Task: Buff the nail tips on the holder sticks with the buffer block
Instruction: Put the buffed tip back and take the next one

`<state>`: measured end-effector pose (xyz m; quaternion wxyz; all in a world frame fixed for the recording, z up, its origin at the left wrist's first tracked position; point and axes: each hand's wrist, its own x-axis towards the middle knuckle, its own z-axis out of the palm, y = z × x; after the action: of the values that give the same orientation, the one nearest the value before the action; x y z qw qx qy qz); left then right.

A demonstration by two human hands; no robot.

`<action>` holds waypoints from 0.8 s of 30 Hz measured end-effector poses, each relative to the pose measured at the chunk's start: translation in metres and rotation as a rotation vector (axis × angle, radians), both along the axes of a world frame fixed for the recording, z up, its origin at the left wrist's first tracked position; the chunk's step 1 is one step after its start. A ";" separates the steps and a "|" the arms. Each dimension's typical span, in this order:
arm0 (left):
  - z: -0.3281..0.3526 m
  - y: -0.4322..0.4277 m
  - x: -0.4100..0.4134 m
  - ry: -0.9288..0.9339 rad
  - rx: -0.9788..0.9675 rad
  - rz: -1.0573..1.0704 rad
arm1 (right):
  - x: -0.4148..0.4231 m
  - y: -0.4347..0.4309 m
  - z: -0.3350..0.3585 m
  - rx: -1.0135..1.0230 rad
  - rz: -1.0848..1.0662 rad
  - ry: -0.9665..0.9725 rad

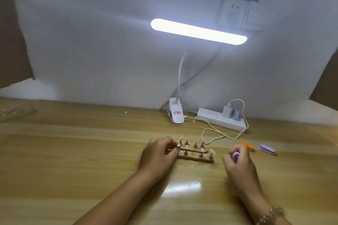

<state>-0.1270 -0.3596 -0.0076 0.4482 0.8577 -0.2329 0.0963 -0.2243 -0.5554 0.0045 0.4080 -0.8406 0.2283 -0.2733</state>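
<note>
Right hand (237,162): fingers curled round a small lilac buffer block with a rounded end (235,154), which shows between thumb and fingertips. The hand is held just right of the stepped brown wooden stand (193,159) and does not touch it. A beaded bracelet (270,213) circles this wrist.

Left hand (157,153): fingers bent over the left end of the stand, pinching a thin holder stick topped with a pale nail tip (178,145). Whether that stick sits in its hole cannot be told.

The stand lies between the two hands on the glossy light-wood table (73,151). It carries two rows of upright metal-based holder sticks (195,144), each with a clear nail tip on top.

Right of the stand, beyond the right hand, an orange buffer block (247,145) and a second lilac block (267,149) lie flat, near each other.

Behind the stand, against the white wall, are a white power strip (219,119) with a charger plugged in and the white clip base of a lamp (176,115). A thin white cable (217,134) loops from the strip toward the stand's back right corner. Above the stand glows the lamp's lit bar (198,31); a wall socket (237,14) is mounted higher to the right.
</note>
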 end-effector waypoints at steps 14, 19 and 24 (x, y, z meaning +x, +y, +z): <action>0.010 0.003 -0.006 0.071 0.107 -0.029 | -0.002 -0.001 0.004 -0.339 0.253 0.231; 0.012 0.005 -0.011 0.100 0.125 -0.086 | -0.013 -0.014 0.011 -0.300 0.285 0.302; 0.016 0.007 -0.014 0.128 0.087 -0.120 | -0.061 -0.057 0.018 -0.191 0.191 0.409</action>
<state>-0.1414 -0.3522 0.0082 0.4296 0.8652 -0.2586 0.0043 -0.2854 -0.6125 0.0223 0.2963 -0.9310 0.1986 -0.0780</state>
